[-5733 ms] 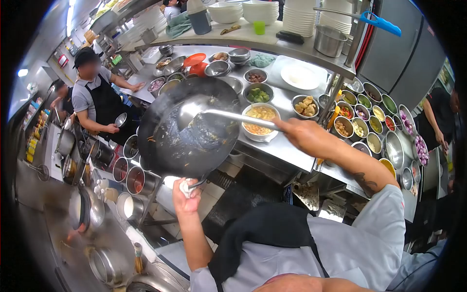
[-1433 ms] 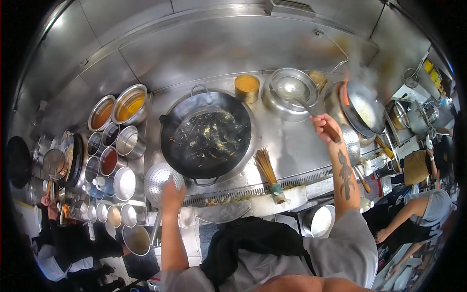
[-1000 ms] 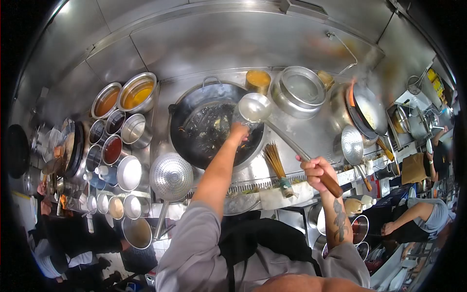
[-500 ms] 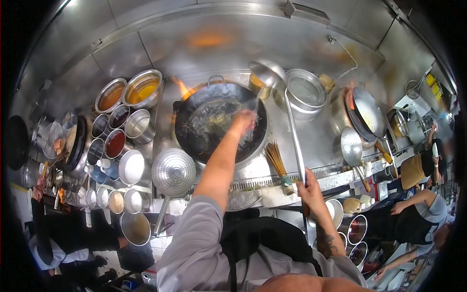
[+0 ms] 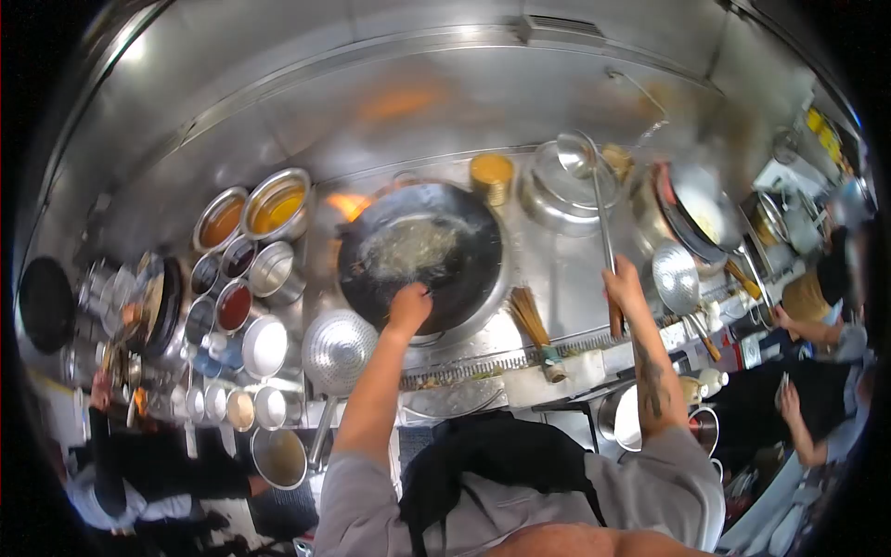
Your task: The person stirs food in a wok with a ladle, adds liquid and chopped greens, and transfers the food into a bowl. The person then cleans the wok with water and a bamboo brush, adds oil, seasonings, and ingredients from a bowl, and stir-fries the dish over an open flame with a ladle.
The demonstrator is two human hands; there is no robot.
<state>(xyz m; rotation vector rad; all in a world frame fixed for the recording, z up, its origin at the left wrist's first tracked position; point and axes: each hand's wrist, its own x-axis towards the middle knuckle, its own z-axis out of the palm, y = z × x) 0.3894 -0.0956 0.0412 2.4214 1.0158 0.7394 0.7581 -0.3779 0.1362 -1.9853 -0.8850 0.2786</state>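
A dark wok (image 5: 478, 274) stands on the burner, with bubbling pale liquid (image 5: 413, 247) inside. Over its near side is my left hand (image 5: 409, 308), fingers curled closed. Whatever they hold, if anything, is hidden. My right hand (image 5: 626, 281) is wrapped round the lower shaft of a long ladle (image 5: 602, 218) with a wooden end. The ladle's bowl is up over a round metal pot (image 5: 555, 206) at the back. Between my hands, a bamboo wok brush (image 5: 533, 327) lies on the stove's front part.
Flames (image 5: 349, 204) show behind the wok's left side. A perforated strainer (image 5: 340, 353) rests at front left, near several metal seasoning containers (image 5: 234, 304). A yellow tin (image 5: 491, 176) stands behind the wok, and another perforated ladle (image 5: 676, 277) lies right. Other people work at both sides.
My left hand has moved from over the wok's right part to its near side. The right hand has risen with the ladle, whose bowl has shifted right over the pot. The view has shifted.
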